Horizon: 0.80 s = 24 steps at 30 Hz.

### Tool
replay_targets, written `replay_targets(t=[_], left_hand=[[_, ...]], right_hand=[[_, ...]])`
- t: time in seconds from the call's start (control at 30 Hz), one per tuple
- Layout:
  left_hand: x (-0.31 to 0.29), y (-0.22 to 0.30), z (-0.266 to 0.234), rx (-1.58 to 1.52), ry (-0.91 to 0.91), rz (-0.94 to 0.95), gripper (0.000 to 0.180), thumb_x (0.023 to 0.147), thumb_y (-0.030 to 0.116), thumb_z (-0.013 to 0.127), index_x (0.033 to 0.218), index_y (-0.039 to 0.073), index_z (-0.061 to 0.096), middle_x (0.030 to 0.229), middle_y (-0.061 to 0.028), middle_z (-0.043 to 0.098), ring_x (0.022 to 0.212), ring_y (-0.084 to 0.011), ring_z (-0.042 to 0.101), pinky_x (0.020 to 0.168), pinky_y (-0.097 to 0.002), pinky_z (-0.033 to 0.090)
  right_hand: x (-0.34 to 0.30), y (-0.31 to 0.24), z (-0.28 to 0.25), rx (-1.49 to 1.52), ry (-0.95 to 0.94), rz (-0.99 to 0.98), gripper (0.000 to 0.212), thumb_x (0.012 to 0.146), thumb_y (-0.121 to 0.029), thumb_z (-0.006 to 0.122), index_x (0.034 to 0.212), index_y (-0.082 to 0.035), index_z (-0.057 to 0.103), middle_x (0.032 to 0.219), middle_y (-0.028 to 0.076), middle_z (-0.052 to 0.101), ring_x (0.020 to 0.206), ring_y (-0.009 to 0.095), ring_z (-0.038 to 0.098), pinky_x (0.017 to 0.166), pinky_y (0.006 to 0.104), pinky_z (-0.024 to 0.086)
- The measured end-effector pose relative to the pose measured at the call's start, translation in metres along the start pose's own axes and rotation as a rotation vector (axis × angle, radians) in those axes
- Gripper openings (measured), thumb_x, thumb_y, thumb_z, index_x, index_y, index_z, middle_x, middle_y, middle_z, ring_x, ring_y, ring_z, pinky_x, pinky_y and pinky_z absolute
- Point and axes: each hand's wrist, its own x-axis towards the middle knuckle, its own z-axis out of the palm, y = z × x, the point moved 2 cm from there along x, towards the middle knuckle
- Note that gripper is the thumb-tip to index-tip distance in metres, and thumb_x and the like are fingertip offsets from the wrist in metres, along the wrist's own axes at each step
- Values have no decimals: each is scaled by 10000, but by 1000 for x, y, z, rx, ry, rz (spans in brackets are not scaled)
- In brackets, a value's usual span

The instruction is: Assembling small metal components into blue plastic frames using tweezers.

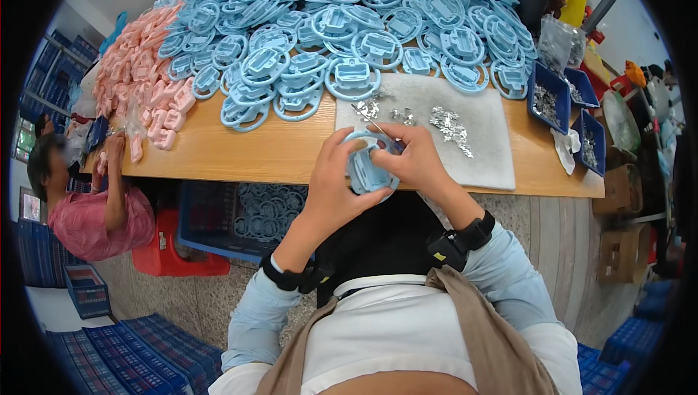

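Note:
A light-blue round plastic part [369,172] with a raised rectangular middle is held up just over the table's front edge. My left hand [329,180] is closed round its left side, thumb along the lower rim. From the right, my right hand [413,156] grips it, fingers bent over its upper face. A thin metal piece [372,125] sticks out beside my right fingers; its kind is too small to make out. Past my hands, small shiny metal pieces [451,130] lie in loose groups on a white foam sheet [486,170].
A big heap of like blue parts [349,24] covers the table's back, with pink plastic parts [142,79] at left. Blue bins [550,101] of small metal pieces stand at right. A person in pink [105,213] works at left. A blue crate [207,213] sits below the table.

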Motion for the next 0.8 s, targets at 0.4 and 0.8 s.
replay_targets(t=[0.4, 0.8], left_hand=[[-38, -6, 16, -1056, 154, -842, 348, 795, 153, 662, 1078, -24, 565, 984, -60, 599, 871, -96, 559, 754, -240, 440], [-8, -17, 13, -888, -733, -821, 313, 810, 203, 651, 1032, -10, 592, 844, -51, 632, 744, -108, 591, 610, -235, 490]], right_hand=[[-20, 4, 9, 147, 12, 52, 372, 688, -110, 660, 1039, 12, 632, 734, -36, 561, 592, 9, 411, 511, 172, 341], [-29, 3, -23, -87, -178, -233, 364, 660, -105, 641, 1019, -42, 643, 908, 44, 605, 681, 114, 534, 563, 228, 409]])
